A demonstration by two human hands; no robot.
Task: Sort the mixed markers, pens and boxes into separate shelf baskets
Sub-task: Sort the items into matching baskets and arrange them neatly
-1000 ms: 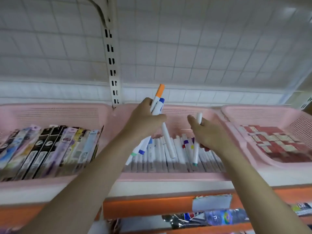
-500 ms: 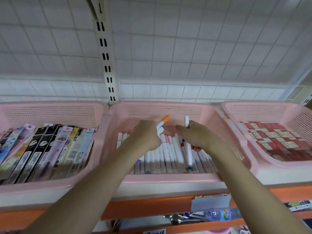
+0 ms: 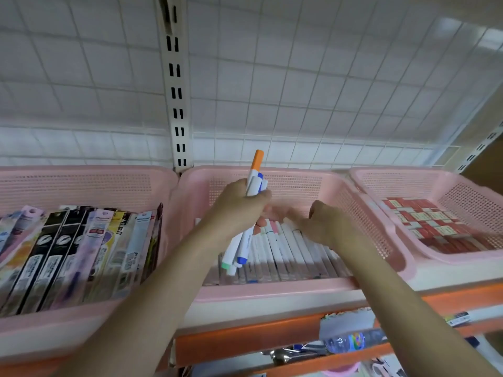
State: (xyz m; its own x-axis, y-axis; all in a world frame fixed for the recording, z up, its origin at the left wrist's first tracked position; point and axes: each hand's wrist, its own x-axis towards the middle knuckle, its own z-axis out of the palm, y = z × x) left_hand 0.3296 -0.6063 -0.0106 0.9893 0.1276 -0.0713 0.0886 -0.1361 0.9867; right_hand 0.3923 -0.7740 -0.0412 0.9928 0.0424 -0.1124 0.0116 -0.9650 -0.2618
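Writing blurred; left hand (image 3: 239,205) clamps markers (image 3: 251,210), right hand (image 3: 324,224) curled, grip unclear.

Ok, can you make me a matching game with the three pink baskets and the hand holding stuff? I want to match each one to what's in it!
Things:
1. left basket
2. middle basket
3. right basket
4. left hand

What it holds:
A. red and white boxes
B. a bunch of markers, one with an orange cap
C. long flat packs, some black
D. rows of white markers lying flat

Pairs: 1-C, 2-D, 3-A, 4-B
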